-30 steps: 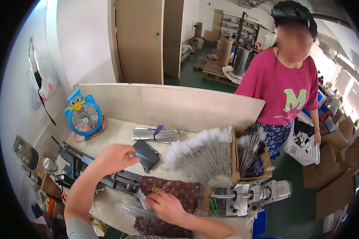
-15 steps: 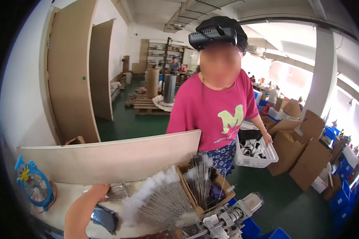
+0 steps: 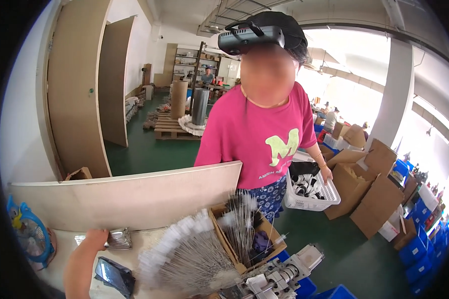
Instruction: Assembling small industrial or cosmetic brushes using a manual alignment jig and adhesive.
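At the table's back edge, my left hand [image 3: 98,238] is closed on a shiny silver foil packet [image 3: 119,239]. The crumpled packet shows on both sides of the hand and lies close to the upright board. Nearer to me, beside my forearm, is a dark pouch with a phone-like glossy face [image 3: 111,273]. To the right of it many thin metal wires with white fluffy ends [image 3: 184,254] lie fanned out on the table. My right hand is out of view.
A cardboard box [image 3: 227,244] holds more such wires. A metal machine [image 3: 284,274] stands at the lower right, a blue toy-shaped fan [image 3: 30,234] at the left. Behind the pale board [image 3: 134,197], a person in pink [image 3: 264,134] holds a white basket [image 3: 309,202].
My left hand has moved left along the table with the silver packet. The whole view has shifted slightly. The other person still holds the basket.
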Motion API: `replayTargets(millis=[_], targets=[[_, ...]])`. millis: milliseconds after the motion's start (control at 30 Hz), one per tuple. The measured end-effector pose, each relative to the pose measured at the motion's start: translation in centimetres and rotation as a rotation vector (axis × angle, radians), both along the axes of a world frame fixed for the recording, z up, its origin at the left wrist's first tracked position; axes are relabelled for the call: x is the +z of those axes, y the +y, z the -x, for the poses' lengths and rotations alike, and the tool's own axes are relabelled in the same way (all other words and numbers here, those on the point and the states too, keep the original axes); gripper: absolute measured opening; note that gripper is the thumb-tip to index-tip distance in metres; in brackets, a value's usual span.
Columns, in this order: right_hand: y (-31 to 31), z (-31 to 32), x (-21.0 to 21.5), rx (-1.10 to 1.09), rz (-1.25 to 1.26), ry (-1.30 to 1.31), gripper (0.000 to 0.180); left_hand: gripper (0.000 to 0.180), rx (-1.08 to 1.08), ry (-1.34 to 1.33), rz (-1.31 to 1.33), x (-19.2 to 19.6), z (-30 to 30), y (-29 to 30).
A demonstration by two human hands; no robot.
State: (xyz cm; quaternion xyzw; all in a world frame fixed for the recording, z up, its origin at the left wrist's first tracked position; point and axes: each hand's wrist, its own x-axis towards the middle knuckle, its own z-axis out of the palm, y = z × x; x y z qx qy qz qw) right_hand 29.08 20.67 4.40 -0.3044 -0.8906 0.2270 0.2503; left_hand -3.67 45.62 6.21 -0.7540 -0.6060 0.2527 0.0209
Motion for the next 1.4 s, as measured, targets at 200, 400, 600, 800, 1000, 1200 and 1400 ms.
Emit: replayTargets(millis=[200,400,600,800,1000,1200,1400], targets=[[0.0,0.1,1.2,0.037,0.059,-0.007,0.044,0.076,0.012,0.021,-0.046,-1.2,0.0,-0.6],[-1.7,0.2,0.7,0.019,-0.006,0.057,0.045,0.064,0.058,0.032,-0.094,4.4,-2.0,-3.3],[-1.0,0.4,0.1,-0.018,-0.103,0.083,0.041,0.018,0.045,-0.052,-0.327,8.3,-3.4,-8.9],[-2.8,0.2,0.6,0.045,-0.130,0.117,0.039,0.006,0.051,-0.379,-0.919,12.1,-5.4,-26.1],[-1.2,0.0,0.1,-0.087,-0.203,0.263,0.031,0.024,0.474,-0.595,-0.825,13.7,-9.3,-38.1],[-3.6,0.3,0.8,0.004,-0.216,0.215,0.029,0.030,0.856,-1.237,-0.817,2.2,-5.9,-48.7],[-2.5,0.7,0.1,-0.049,-0.224,0.211,0.027,0.036,1.477,-1.979,-0.730,2.8,-4.9,-45.0]])
